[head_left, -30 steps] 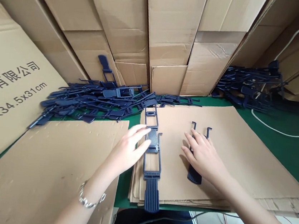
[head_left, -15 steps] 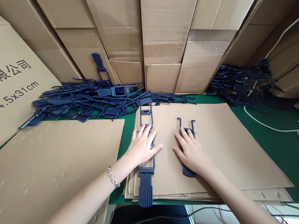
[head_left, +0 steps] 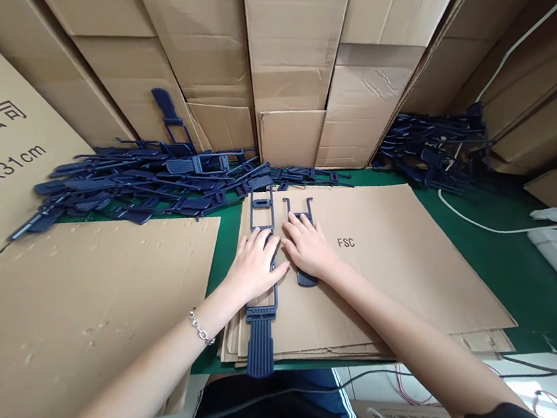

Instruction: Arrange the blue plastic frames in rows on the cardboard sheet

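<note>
My left hand (head_left: 251,270) lies with fingers spread over the middle of a long dark blue plastic frame piece (head_left: 262,345). Its ribbed end points toward me and hangs slightly past the cardboard's near edge. Flat on a shorter blue plastic piece (head_left: 307,279) rests my right hand (head_left: 310,247), fingers outstretched. Two hooked prongs of that piece show beyond the fingertips, and its ribbed end shows below the palm. Both pieces lie side by side, a small gap apart, on a stack of cardboard sheets (head_left: 372,313). The palms hide the middle of each piece.
A heap of blue plastic pieces (head_left: 181,181) lies behind on the green table (head_left: 484,259), with another heap (head_left: 431,146) at back right. Another cardboard sheet (head_left: 96,309) lies at left. Tall cardboard boxes (head_left: 291,49) wall the back. A white cable (head_left: 492,228) crosses at right.
My right hand has slid the shorter piece left and away from me, closer to the long piece, uncovering printed letters on the cardboard. The left hand stays on its piece. The camera view has shifted slightly.
</note>
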Tool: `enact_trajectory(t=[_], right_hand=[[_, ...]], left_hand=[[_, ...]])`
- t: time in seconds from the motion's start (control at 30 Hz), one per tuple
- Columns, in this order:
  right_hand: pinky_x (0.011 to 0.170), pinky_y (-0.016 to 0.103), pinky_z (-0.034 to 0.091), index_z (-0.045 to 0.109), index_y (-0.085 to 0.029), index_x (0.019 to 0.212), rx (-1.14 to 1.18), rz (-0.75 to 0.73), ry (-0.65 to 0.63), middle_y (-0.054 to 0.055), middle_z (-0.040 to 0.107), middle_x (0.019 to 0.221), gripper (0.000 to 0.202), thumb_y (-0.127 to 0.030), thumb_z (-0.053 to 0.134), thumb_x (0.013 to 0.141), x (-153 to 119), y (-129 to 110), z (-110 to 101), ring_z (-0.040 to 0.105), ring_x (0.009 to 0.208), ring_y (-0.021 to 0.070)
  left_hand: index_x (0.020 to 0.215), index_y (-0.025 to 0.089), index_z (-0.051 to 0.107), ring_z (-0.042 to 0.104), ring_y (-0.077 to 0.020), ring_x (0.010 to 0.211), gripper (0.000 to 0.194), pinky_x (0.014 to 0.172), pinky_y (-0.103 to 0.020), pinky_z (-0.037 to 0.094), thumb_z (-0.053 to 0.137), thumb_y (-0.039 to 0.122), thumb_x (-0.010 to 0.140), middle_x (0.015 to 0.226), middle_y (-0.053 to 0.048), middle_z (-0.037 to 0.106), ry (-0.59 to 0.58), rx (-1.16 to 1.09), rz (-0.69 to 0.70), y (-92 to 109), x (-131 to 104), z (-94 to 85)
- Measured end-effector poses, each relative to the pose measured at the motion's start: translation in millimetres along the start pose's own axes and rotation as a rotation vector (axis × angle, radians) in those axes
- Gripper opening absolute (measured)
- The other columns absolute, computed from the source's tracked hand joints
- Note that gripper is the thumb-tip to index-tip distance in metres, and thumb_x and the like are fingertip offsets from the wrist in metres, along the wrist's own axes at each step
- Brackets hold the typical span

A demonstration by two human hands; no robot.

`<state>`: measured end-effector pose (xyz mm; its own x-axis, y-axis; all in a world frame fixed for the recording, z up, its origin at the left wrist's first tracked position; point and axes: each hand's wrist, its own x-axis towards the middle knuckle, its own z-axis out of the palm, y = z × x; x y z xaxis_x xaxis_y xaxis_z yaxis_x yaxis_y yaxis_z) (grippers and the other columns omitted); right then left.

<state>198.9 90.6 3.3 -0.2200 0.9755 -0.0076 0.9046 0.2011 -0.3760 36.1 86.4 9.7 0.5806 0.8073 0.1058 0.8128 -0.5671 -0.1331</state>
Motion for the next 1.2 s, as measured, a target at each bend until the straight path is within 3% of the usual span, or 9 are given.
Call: enact_trajectory(t=[0.23, 0.4, 0.67, 0.97, 1.07, 1.2], right_hand=[[0.103, 0.055, 0.012, 0.034, -0.021, 0.133, 0.048, -0.010, 0.021, -0.003, 0.010, 0.143, 0.052, -0.041, 0.013, 0.090, 25.1, -3.7, 1.9, 0.008, 0.133, 0.0240], [0.103, 0.055, 0.012, 0.033, -0.021, 0.134, 0.056, -0.019, 0.034, -0.003, 0.011, 0.143, 0.053, -0.041, 0.015, 0.089, 35.2, -3.8, 4.1, 0.008, 0.133, 0.0231], [0.103, 0.056, 0.012, 0.035, -0.021, 0.133, 0.065, -0.011, 0.048, -0.003, 0.011, 0.143, 0.051, -0.040, 0.016, 0.090, 39.2, -6.6, 4.5, 0.009, 0.133, 0.0231], [0.101, 0.059, 0.011, 0.030, -0.025, 0.136, 0.099, 0.001, 0.081, -0.005, 0.009, 0.143, 0.052, -0.046, 0.017, 0.089, 39.9, -6.0, 4.7, 0.008, 0.133, 0.0211], [0.101, 0.060, 0.008, 0.028, -0.025, 0.136, 0.093, 0.013, 0.168, -0.006, 0.006, 0.143, 0.052, -0.046, 0.018, 0.089, 36.7, -7.1, -2.7, 0.005, 0.133, 0.0191], [0.102, 0.059, 0.006, 0.038, -0.024, 0.130, 0.087, 0.055, 0.353, -0.004, 0.018, 0.141, 0.046, -0.039, 0.026, 0.088, 41.9, 9.7, -14.4, 0.014, 0.131, 0.0177]], left_hand=[[0.131, 0.014, 0.041, 0.009, -0.0232, 0.118, 0.066, 0.100, -0.043, 0.028, 0.080, 0.038, 0.084, 0.127, -0.004, 0.016, 0.009, -0.024, -0.006, -0.7, -0.4, 1.6], [0.125, 0.014, 0.045, 0.013, -0.0220, 0.117, 0.060, 0.101, -0.039, 0.027, 0.081, 0.036, 0.083, 0.124, -0.003, 0.021, 0.019, -0.040, -0.001, -0.9, 1.9, 2.1], [0.125, 0.011, 0.047, 0.014, -0.0254, 0.117, 0.061, 0.101, -0.040, 0.028, 0.083, 0.033, 0.080, 0.123, -0.007, 0.022, 0.046, -0.043, 0.012, -1.2, 1.2, 3.5], [0.126, 0.015, 0.047, 0.013, -0.0216, 0.117, 0.060, 0.102, -0.037, 0.027, 0.081, 0.039, 0.082, 0.123, -0.003, 0.020, 0.020, -0.005, 0.001, -2.4, 1.1, 3.4], [0.130, 0.018, 0.044, 0.012, -0.0204, 0.118, 0.063, 0.101, -0.038, 0.027, 0.079, 0.041, 0.084, 0.123, -0.002, 0.020, 0.017, 0.008, -0.002, -0.1, -0.3, 2.8], [0.137, 0.024, 0.034, 0.008, -0.0208, 0.119, 0.076, 0.098, -0.047, 0.025, 0.081, 0.046, 0.082, 0.129, -0.003, 0.009, 0.012, 0.021, -0.004, 0.1, -1.1, -2.3]])
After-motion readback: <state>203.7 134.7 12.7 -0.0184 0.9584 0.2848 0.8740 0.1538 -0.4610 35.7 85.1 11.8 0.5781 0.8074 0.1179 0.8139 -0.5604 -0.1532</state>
